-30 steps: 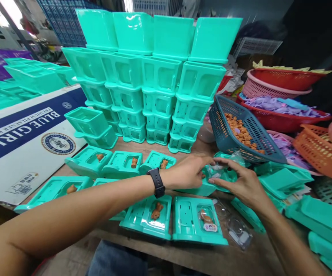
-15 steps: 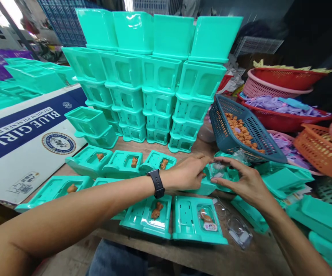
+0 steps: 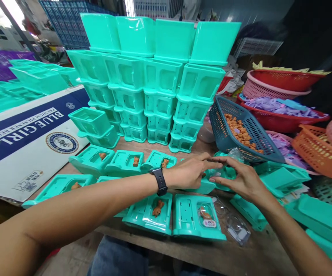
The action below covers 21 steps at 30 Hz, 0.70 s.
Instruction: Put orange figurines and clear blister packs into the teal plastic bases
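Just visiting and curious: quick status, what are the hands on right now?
Left hand and right hand both down on a teal tray, fingers meeting over it. Grip itself hidden. Blue basket of small brown figures sits just behind, tilted.

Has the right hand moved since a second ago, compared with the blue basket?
Barely. The right hand stays just below the blue basket, fingertips meeting the left hand over the same teal piece.

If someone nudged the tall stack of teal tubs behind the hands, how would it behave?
The stack of teal tubs looks like thin hollow plastic, so probably light and easy to shift. The columns stand several tubs high and slightly uneven, so they may tip rather than slide on the table.
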Each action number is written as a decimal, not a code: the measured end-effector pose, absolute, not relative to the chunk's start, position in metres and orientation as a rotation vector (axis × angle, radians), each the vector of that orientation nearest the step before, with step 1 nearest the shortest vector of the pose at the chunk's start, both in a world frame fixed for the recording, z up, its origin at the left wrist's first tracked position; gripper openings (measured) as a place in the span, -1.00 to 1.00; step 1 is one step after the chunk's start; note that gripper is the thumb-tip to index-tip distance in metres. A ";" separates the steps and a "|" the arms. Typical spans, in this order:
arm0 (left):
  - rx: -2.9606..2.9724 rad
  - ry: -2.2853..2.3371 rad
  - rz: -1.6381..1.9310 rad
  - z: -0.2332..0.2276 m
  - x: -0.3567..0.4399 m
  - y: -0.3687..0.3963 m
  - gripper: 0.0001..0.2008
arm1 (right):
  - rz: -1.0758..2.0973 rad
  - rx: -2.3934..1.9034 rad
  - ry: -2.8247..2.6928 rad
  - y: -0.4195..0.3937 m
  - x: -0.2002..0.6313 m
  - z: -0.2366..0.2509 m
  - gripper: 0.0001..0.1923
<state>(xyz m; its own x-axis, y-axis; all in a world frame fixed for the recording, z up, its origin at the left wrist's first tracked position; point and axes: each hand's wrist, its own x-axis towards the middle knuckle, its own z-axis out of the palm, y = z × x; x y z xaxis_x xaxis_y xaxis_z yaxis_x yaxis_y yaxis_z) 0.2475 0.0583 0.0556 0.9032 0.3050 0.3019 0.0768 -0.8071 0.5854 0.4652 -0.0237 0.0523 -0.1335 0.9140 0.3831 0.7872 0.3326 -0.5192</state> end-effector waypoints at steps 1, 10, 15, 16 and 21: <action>2.475 0.257 0.525 0.054 0.248 0.059 -0.35 | 0.261 -1.488 -1.957 -0.024 0.465 0.053 -0.46; 2.420 0.288 0.551 0.055 0.246 0.065 -0.37 | 0.344 -1.438 -2.014 -0.017 0.460 0.062 -0.44; 2.468 0.298 0.564 0.057 0.243 0.067 -0.38 | 0.354 -1.444 -1.919 -0.025 0.456 0.045 -0.48; 2.489 0.305 0.555 0.057 0.241 0.068 -0.41 | 0.321 -1.460 -1.914 -0.027 0.454 0.040 -0.51; 2.600 0.309 0.488 0.055 0.231 0.070 -0.49 | 0.069 -1.620 -1.985 -0.031 0.440 0.021 -0.57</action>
